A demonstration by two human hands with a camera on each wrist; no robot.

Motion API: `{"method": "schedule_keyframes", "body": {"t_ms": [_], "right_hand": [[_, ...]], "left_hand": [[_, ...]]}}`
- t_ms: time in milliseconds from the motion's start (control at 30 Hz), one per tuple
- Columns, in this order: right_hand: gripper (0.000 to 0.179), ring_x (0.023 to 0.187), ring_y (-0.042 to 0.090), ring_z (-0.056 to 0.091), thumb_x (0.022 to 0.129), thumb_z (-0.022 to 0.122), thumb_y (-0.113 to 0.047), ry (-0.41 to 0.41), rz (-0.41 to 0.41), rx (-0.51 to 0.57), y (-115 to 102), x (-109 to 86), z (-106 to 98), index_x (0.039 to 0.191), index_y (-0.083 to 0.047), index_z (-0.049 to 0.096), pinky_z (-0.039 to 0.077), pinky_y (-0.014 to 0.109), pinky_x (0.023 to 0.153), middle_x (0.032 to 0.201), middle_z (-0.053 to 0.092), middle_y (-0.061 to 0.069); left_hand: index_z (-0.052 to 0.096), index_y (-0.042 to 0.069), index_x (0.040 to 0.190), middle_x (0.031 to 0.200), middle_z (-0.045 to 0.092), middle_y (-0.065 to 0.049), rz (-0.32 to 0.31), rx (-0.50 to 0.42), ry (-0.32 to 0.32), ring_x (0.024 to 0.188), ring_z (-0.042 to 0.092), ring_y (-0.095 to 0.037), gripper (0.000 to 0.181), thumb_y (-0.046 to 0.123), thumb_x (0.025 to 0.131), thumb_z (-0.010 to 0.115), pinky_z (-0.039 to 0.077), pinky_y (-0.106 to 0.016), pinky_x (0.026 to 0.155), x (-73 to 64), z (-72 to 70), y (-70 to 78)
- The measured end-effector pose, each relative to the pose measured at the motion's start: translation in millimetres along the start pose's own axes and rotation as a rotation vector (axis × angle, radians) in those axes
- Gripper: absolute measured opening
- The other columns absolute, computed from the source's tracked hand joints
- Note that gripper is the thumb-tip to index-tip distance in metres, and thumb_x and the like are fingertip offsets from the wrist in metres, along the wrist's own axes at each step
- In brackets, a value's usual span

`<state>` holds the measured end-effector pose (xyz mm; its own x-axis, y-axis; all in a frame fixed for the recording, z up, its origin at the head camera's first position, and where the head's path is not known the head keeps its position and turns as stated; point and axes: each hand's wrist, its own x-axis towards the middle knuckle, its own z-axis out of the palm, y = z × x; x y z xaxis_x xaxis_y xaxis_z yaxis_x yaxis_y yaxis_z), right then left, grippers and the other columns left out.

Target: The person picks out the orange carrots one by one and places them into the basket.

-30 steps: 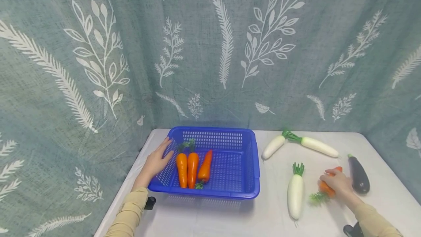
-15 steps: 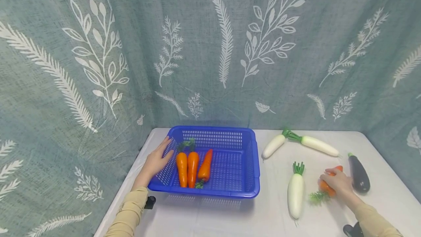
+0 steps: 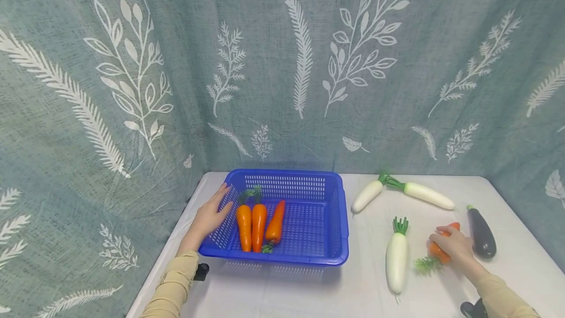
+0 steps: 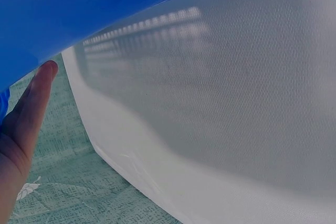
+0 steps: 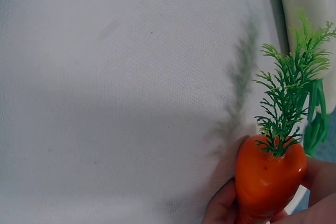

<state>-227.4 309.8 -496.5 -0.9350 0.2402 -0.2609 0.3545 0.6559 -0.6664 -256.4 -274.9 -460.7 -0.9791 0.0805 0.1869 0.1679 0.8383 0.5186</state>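
Observation:
On the right side of the table my right hand (image 3: 454,245) grips a carrot (image 5: 270,177) with a feathery green top. The right wrist view has thumb and fingers on either side of its orange body. My left hand (image 3: 211,217) rests on the left rim of a blue plastic basket (image 3: 337,225), its fingers fairly straight. In the left wrist view part of that hand (image 4: 29,114) touches the basket's wall (image 4: 94,9). Inside the basket, toward the left, lie three carrots (image 3: 259,227).
A white radish (image 3: 397,264) lies just left of my right hand, an eggplant (image 3: 482,234) just right of it. Two more white radishes lie behind, one short (image 3: 368,196) and one longer (image 3: 428,196), leaf ends together. A patterned curtain (image 3: 273,87) hangs behind the table.

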Motion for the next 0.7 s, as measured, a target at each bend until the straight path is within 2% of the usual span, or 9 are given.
{"method": "schedule_keyframes", "body": {"t_ms": [267,500,700], "right_hand": [[0.062,0.121,0.057,0.023,0.089,0.049,-0.026,-0.003,-0.001,-0.001,2.5,1.5,0.2,0.133,0.013,0.033,0.023,0.065,0.104,0.133,0.031,0.041],[0.065,0.124,0.052,0.036,0.091,0.049,-0.031,-0.006,0.003,0.018,5.3,2.8,-2.1,0.137,0.012,0.031,0.034,0.057,0.106,0.137,0.031,0.04],[0.067,0.127,0.052,0.033,0.091,0.048,-0.031,-0.01,-0.003,0.06,8.0,3.2,-3.0,0.139,0.012,0.029,0.033,0.057,0.108,0.14,0.027,0.04]], "left_hand": [[0.034,0.003,0.146,0.155,0.026,-0.016,0.011,-0.006,0.007,0.135,0.037,-0.043,0.053,0.024,0.099,0.047,0.031,-0.059,0.109,-0.5,0.1,-0.6],[0.033,0.004,0.147,0.156,0.025,-0.016,0.008,-0.006,0.003,0.135,0.036,-0.043,0.053,0.024,0.099,0.047,0.03,-0.059,0.11,0.1,0.0,-1.9],[0.034,0.003,0.146,0.155,0.026,-0.017,0.012,-0.002,0.003,0.135,0.036,-0.044,0.053,0.024,0.099,0.047,0.03,-0.059,0.109,0.4,0.5,-1.8]]}}
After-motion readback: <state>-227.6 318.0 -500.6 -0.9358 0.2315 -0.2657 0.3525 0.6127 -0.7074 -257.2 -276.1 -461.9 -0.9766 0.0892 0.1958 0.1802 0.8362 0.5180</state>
